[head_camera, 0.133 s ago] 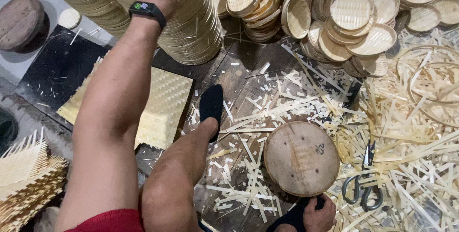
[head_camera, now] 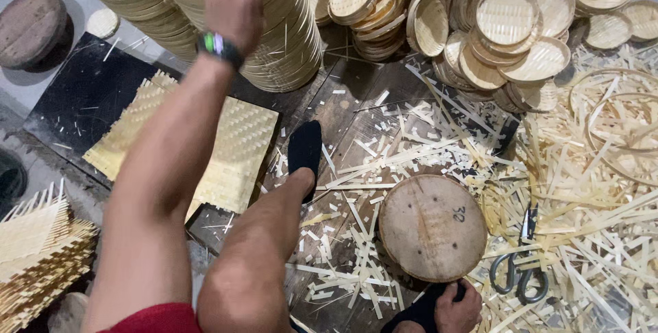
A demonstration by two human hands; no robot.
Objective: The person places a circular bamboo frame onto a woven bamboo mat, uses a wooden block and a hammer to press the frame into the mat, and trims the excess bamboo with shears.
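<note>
Bamboo is lying everywhere on this floor. The left hand [head_camera: 234,0] is reaching up and away from the body, resting palm down on the top of a tall stack of woven trays [head_camera: 288,38] at the upper edge of the view; its fingers are running out of the frame, so I cannot tell how wide they are spread. A wristwatch [head_camera: 219,47] is sitting on that wrist. The right hand is not showing at all. Below the arm, a flat woven mat [head_camera: 240,148] is lying on a dark board, just beside the base of the stack. A round wooden disc [head_camera: 432,227] is sitting between the person's two dark-socked feet, with scissors [head_camera: 521,264] lying near it among loose strips. More woven trays [head_camera: 507,24] are piling up at the upper right.
</note>
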